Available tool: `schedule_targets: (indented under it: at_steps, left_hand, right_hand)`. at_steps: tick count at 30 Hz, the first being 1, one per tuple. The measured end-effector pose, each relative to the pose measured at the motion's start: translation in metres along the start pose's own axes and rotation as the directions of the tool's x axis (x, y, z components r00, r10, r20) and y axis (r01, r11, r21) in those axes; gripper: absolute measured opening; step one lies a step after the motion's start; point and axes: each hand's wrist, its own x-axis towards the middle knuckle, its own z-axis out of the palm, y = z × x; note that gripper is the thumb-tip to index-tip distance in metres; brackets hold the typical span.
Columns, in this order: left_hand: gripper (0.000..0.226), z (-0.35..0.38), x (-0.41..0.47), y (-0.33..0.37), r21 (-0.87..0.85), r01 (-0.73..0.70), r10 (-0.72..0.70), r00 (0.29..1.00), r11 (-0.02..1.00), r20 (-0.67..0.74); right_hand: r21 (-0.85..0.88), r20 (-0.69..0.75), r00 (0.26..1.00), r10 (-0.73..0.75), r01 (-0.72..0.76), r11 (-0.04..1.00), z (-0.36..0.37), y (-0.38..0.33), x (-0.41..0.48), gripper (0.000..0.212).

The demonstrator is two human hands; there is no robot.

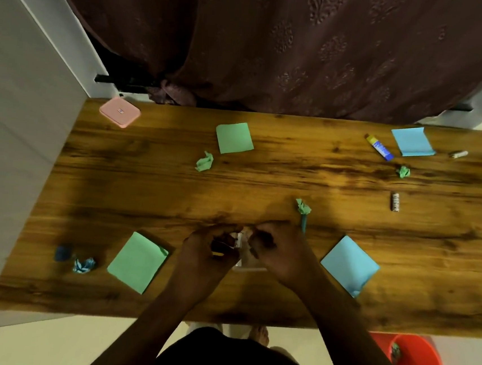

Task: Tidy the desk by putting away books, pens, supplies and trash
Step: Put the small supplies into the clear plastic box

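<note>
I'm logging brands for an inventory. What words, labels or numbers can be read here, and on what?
None can be read.
Pink case: small mark, blurred.
Glue stick: label blurred.
Small cylinder: print too small.

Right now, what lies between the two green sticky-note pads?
Head view: one crumpled green paper ball, close to the far green pad; the rest is bare desk.

A green pad (pixel 234 138) lies flat near the back edge of the desk (pixel 251 307); a second green pad (pixel 138 262) sits tilted by the front edge; a blue pad (pixel 413 141) and a slanting glue stick (pixel 380 147) lie toward the back right corner; a crumpled blue wad (pixel 84 265) rests front left; the left hand (pixel 203 252) and right hand (pixel 280 253) grip a small clear box (pixel 250 268) front centre.
</note>
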Motion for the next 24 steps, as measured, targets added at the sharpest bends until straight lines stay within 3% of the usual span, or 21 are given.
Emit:
schedule_targets:
  at_steps: [3, 7, 11, 14, 21, 24]
  left_hand:
    - [0.038, 0.005, -0.001, 0.003, -0.016, -0.002, 0.003, 0.999, 1.0, 0.045]
    - [0.039, 0.005, 0.0, 0.0, -0.035, 0.024, -0.023, 0.999, 0.999, 0.034]
    - [0.033, -0.006, 0.001, -0.003, -0.02, 0.072, -0.072, 0.997, 0.997, -0.025]
    - [0.03, -0.015, 0.001, -0.002, -0.018, 0.081, -0.081, 0.996, 0.997, -0.027]
    - [0.026, -0.019, 0.004, -0.005, -0.047, 0.073, -0.073, 0.997, 0.996, -0.003]
    - [0.026, -0.018, 0.007, -0.008, -0.048, 0.073, -0.072, 0.997, 0.996, 0.018]
  right_hand:
    - [0.23, 0.03, 0.998, 0.048, -0.054, 0.972, -0.003, -0.001, -0.004, 0.017]
    - [0.215, 0.012, 0.997, 0.078, -0.079, 0.973, 0.002, 0.004, -0.003, 0.019]
    - [-0.093, -0.055, 0.994, 0.093, -0.098, 0.991, 0.016, 0.003, 0.003, 0.022]
    - [-0.271, -0.022, 0.992, 0.121, -0.122, 0.955, 0.032, 0.001, 0.009, 0.018]
    - [-0.407, 0.027, 0.997, 0.078, -0.061, 0.911, 0.042, 0.0, 0.023, 0.014]
    - [-0.423, 0.037, 0.997, 0.071, -0.049, 0.905, 0.044, 0.004, 0.028, 0.033]
